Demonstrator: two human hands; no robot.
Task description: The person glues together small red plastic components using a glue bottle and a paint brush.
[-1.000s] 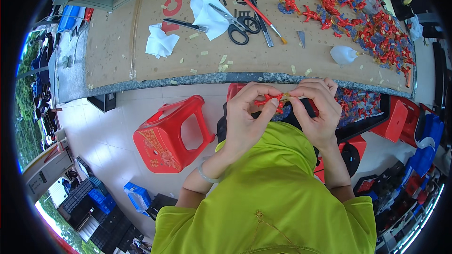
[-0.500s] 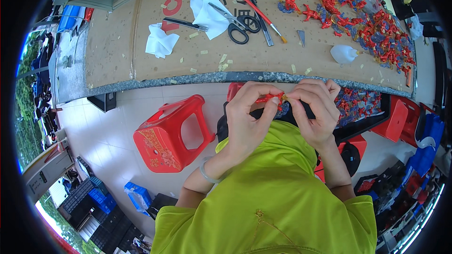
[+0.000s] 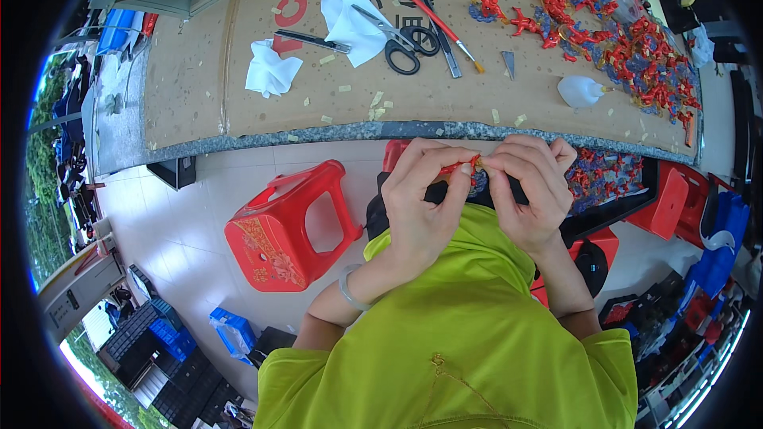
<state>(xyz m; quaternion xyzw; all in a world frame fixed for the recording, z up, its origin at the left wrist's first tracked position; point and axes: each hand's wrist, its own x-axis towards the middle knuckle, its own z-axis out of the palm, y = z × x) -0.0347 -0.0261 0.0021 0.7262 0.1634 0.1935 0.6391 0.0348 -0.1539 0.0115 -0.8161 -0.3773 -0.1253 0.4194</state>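
Just in front of the table edge, my left hand [image 3: 423, 205] pinches a small red figurine [image 3: 476, 164] between thumb and fingertips. It has yellowish bits and a translucent blue part hanging below. My right hand [image 3: 531, 192] is closed on the figurine's right end, its thumb and index fingertips pressed together there. Fingers hide much of the piece. Below my right hand, a dark tray [image 3: 636, 210] holds many similar red and blue figurines [image 3: 600, 179]. A large heap of the same figurines [image 3: 644, 63] covers the table's right side.
On the cardboard-covered table [image 3: 238, 123] lie scissors [image 3: 403, 56], a red-handled brush [image 3: 433, 20], a utility knife [image 3: 449, 56], a metal blade [image 3: 509, 63], tweezers [image 3: 314, 40], crumpled tissues [image 3: 272, 69] and a white squeeze bottle [image 3: 580, 91]. A red stool [image 3: 274, 246] stands at left.
Both hands stay in nearly the same place, with small finger shifts around the figurine. Nothing on the table has moved.
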